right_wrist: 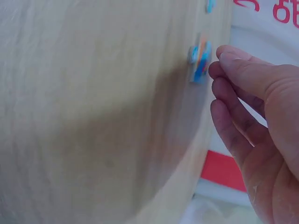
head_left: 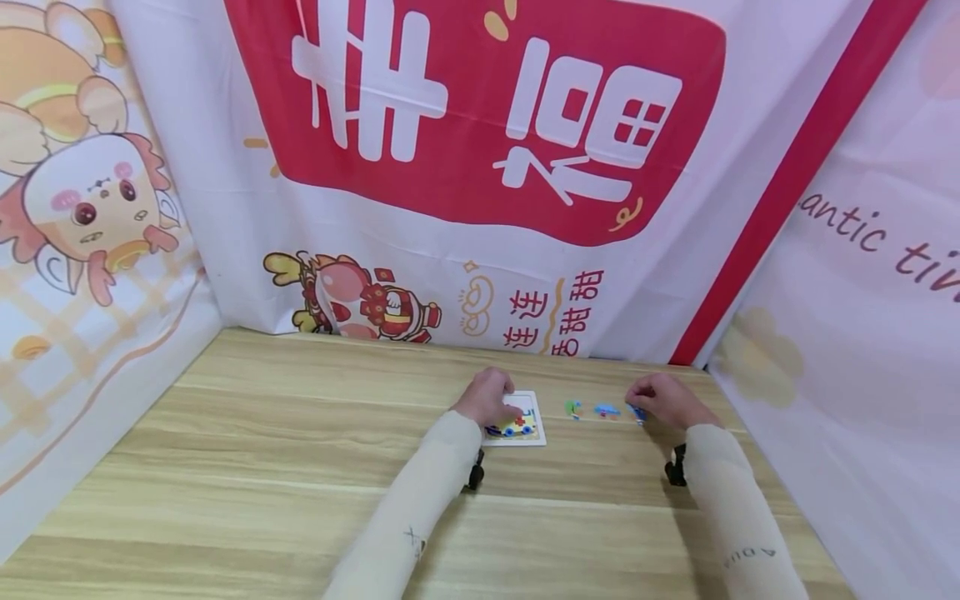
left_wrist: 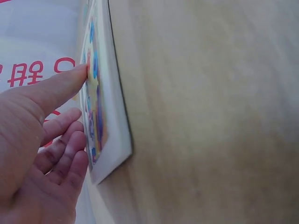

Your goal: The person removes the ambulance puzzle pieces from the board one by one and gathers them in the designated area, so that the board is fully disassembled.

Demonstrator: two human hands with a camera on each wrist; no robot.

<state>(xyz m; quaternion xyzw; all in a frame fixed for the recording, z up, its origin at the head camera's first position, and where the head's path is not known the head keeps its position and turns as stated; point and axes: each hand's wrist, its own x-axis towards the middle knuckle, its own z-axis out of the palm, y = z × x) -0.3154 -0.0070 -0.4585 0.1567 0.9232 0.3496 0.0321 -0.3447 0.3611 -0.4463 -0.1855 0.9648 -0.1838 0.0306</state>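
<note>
A white-framed jigsaw board lies flat on the table, its picture showing a yellow vehicle with a red cross and blue wheels. My left hand rests over its left side, the thumb stretched across the picture. In the left wrist view the other fingertips lie loosely bent right at the board's face. My right hand is above the rightmost blue puzzle piece, with thumb and forefinger tips close together beside it. Nothing shows between those fingers. A green piece and a light-blue piece lie between the hands.
The wood-grain table meets a printed cloth wall just behind the board and pieces. More printed cloth stands at the right, close to my right arm, and at the left. Dark wrist cameras hang under both sleeves.
</note>
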